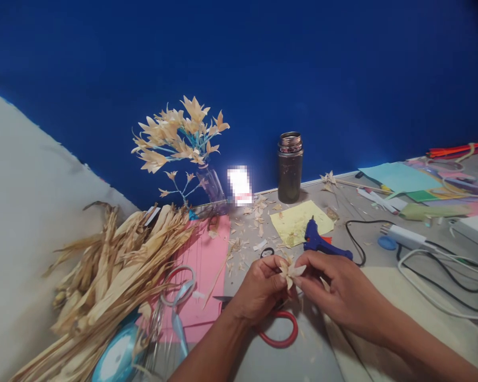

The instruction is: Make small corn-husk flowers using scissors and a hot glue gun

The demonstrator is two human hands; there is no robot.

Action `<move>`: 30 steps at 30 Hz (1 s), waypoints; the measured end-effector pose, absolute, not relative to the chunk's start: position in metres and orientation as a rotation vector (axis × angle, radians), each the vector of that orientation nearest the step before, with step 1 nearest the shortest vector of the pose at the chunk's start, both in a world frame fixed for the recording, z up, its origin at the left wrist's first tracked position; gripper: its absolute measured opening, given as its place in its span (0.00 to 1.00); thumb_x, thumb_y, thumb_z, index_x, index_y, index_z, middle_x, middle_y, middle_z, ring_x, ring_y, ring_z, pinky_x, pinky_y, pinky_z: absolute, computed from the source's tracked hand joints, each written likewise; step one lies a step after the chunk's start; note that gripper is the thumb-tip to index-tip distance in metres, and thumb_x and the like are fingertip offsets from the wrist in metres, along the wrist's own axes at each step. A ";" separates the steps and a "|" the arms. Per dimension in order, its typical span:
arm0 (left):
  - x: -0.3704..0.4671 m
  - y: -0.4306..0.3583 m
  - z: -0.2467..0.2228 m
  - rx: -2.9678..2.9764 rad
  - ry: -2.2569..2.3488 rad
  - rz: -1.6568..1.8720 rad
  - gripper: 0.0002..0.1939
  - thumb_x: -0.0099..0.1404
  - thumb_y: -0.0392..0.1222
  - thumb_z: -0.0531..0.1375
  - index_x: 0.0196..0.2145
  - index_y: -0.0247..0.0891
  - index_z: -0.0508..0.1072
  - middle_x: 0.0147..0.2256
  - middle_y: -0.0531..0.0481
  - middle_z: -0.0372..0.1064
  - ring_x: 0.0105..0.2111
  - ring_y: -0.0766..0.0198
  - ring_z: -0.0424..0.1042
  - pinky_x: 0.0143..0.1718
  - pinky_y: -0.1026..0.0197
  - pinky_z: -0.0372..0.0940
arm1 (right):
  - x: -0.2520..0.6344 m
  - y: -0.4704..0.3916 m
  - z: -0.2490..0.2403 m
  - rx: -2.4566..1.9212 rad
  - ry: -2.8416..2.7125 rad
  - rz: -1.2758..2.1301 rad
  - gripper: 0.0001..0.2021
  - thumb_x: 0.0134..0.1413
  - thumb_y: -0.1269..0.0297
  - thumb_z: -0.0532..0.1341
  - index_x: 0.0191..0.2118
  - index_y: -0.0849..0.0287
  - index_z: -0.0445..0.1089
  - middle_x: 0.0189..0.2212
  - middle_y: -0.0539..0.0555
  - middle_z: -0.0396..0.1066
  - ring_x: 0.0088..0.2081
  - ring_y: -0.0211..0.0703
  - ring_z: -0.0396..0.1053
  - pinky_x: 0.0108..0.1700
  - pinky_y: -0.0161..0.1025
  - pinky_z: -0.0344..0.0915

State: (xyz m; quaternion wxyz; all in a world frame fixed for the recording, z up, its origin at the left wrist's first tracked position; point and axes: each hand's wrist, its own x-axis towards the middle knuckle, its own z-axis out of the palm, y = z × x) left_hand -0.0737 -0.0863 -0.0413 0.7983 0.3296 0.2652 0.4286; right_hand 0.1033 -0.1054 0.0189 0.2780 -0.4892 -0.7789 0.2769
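Note:
Between my two hands is a small cream flower (290,271) with pointed petals that look like dried corn husk. My left hand (258,289) pinches it from the left, thumb and fingers closed at its base. The fingertips of my right hand (330,278) are closed on a petal at its right side. Under my hands lies a pair of scissors with a red handle (281,330), partly hidden by my left wrist. Just beyond my hands a blue glue gun (322,241) rests on a yellow paper sheet (287,223).
Dried corn husks (115,270) heap up at left, beside a blue ribbon roll (117,353) and pink paper (207,265). Husk flowers (183,132) stand in a clear bottle (213,188). A dark flask (290,172) stands by the wall. Cables (442,286) and coloured papers (402,178) lie right.

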 end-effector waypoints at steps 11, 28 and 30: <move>-0.074 -0.084 -0.044 0.687 0.609 1.021 0.20 0.46 0.44 0.76 0.28 0.34 0.72 0.24 0.54 0.69 0.20 0.70 0.67 0.22 0.67 0.64 | 0.089 -0.103 -0.002 -1.226 -1.857 0.716 0.06 0.55 0.66 0.58 0.30 0.56 0.71 0.22 0.48 0.68 0.23 0.39 0.64 0.27 0.34 0.60; -0.067 -0.087 -0.041 0.645 0.660 1.065 0.19 0.47 0.44 0.76 0.28 0.35 0.70 0.21 0.56 0.65 0.18 0.73 0.60 0.21 0.68 0.59 | 0.085 -0.099 -0.009 -1.260 -1.724 0.951 0.08 0.55 0.63 0.57 0.27 0.57 0.68 0.22 0.48 0.72 0.22 0.39 0.65 0.25 0.34 0.60; -0.068 -0.086 -0.040 0.627 0.647 1.073 0.20 0.47 0.44 0.76 0.28 0.34 0.71 0.20 0.56 0.65 0.18 0.73 0.61 0.21 0.69 0.59 | 0.086 -0.097 -0.005 -1.270 -1.764 0.952 0.07 0.55 0.65 0.57 0.28 0.57 0.68 0.22 0.48 0.72 0.23 0.39 0.65 0.27 0.34 0.60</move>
